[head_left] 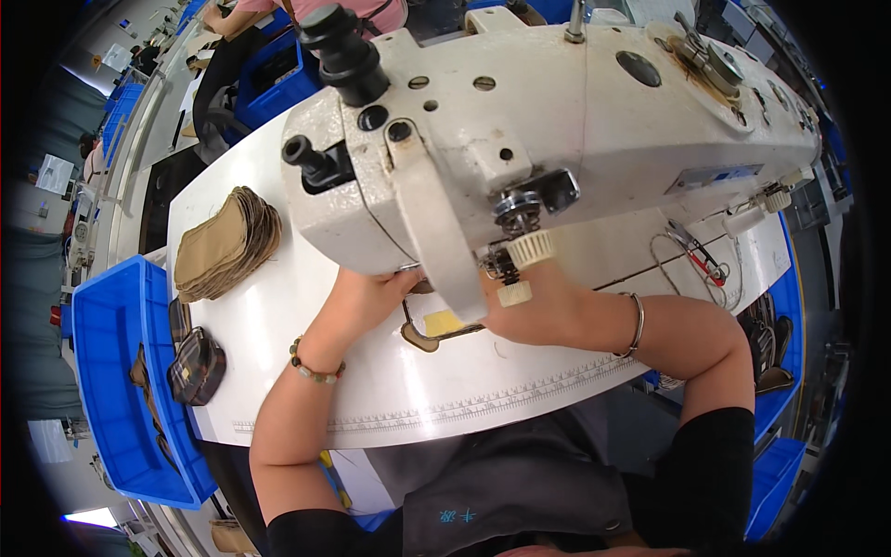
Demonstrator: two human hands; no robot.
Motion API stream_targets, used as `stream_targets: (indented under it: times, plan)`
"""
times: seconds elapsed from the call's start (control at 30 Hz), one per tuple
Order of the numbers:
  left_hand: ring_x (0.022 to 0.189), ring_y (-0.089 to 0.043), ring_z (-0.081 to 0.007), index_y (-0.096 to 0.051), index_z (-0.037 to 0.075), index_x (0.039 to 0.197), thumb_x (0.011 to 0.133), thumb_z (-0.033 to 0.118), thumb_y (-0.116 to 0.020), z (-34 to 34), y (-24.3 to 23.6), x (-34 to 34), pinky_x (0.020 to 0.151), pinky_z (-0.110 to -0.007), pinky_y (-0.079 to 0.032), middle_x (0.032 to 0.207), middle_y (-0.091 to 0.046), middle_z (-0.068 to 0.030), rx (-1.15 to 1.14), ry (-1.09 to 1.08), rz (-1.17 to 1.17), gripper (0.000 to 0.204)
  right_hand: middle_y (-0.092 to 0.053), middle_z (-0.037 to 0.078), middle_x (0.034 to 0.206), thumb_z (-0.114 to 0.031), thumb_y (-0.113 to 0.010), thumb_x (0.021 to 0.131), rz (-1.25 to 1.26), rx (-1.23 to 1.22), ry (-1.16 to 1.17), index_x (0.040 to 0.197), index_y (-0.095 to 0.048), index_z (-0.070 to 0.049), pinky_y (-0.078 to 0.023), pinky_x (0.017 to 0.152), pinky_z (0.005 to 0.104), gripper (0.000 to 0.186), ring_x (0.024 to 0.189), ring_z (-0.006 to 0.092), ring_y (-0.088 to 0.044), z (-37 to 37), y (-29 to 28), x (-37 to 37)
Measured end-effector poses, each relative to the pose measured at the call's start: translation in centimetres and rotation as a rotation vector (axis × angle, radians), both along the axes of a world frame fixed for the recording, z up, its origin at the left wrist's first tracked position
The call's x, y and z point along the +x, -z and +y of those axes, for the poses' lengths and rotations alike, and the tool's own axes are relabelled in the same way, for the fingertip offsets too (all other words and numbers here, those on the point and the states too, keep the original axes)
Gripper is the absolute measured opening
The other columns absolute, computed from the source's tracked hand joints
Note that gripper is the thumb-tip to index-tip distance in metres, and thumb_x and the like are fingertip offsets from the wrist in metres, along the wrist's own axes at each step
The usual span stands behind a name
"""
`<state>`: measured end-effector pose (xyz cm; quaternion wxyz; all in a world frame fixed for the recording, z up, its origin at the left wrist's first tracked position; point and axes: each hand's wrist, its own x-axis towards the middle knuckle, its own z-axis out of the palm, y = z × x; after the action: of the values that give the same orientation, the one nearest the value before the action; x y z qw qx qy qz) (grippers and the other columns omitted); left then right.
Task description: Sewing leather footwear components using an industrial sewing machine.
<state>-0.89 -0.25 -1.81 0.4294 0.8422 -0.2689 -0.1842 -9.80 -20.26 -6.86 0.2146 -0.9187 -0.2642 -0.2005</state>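
A white industrial sewing machine [548,121] stands over the table and hides part of the work. Beneath its head lies a tan fabric piece [420,343] with dark edging and a yellow patch [443,323]. My left hand [368,299], below a beaded bracelet, has thumb and fingers drawn together at the far left edge of this piece, beside the machine head. At the piece's right side is my right hand [535,306], a metal bangle on its wrist. The machine's lever and knobs cover its fingers. The needle area is out of sight.
A stack of tan fabric pieces [227,243] sits at the left of the white table [390,399]. Near it are a dark plaid pouch [197,366] and a blue bin [121,325]. Red-handled scissors [710,267] lie at right. Another person [357,14] is beyond the machine.
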Motion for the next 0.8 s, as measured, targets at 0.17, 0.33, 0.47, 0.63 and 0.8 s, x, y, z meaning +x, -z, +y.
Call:
stream_targets:
  times: [0.17, 0.33, 0.47, 0.63, 0.8]
  plan:
    - [0.082, -0.069, -0.0181, -0.07, -0.001, 0.103, 0.08, 0.001, -0.076, -0.5, -0.1, -0.1, 0.069, -0.031, -0.056, 0.091, -0.072, -0.0105, -0.024, 0.015, -0.037, 0.024, -0.06, 0.011, 0.059, -0.019, -0.06, 0.087, 0.18, 0.146, 0.054, 0.096, -0.068, -0.008, -0.05, 0.052, 0.0421, 0.015, 0.052, 0.0321, -0.061, -0.2, 0.3, 0.5]
    - [0.077, -0.067, -0.0232, -0.072, 0.003, 0.1, 0.076, 0.017, -0.082, 0.2, 0.1, -0.2, 0.066, -0.034, -0.053, 0.085, -0.071, -0.0093, -0.094, 0.014, -0.459, 0.029, -0.062, 0.011, 0.061, -0.017, -0.061, 0.086, 0.121, 0.059, 0.037, 0.094, -0.067, -0.009, -0.05, 0.051, 0.0417, 0.013, 0.053, 0.0316, -0.062, -0.2, -0.1, 0.6]
    - [0.077, -0.064, -0.0267, -0.074, 0.008, 0.095, 0.075, 0.032, -0.082, 1.3, -3.4, -1.2, 0.068, -0.036, -0.05, 0.084, -0.07, -0.0072, 0.242, -0.095, -0.738, 0.032, -0.063, 0.011, 0.062, -0.015, -0.062, 0.085, 0.077, -0.003, 0.037, 0.092, -0.067, -0.009, -0.05, 0.051, 0.0414, 0.011, 0.054, 0.0312, -0.063, -0.4, -0.1, 0.6]
    - [0.086, -0.063, -0.0295, -0.072, 0.007, 0.097, 0.075, 0.033, -0.083, 2.1, -1.4, -0.8, 0.074, -0.038, -0.05, 0.094, -0.07, -0.0078, 0.293, 0.063, -0.715, 0.036, -0.064, 0.01, 0.063, -0.014, -0.062, 0.083, 0.029, -0.065, 0.011, 0.091, -0.066, -0.009, -0.05, 0.05, 0.0411, 0.01, 0.055, 0.0308, -0.064, -0.1, -0.3, 0.7]
    - [0.102, -0.058, -0.0351, -0.063, 0.004, 0.114, 0.082, 0.02, -0.076, 1.4, 0.3, -0.7, 0.087, -0.044, -0.048, 0.112, -0.064, -0.0167, 0.038, 0.067, -0.689, 0.038, -0.068, 0.012, 0.071, -0.015, -0.064, 0.083, -0.093, 0.049, 0.052, 0.085, -0.066, -0.007, -0.052, 0.056, 0.0404, 0.008, 0.061, 0.0298, -0.066, 0.1, 0.6, 0.8]
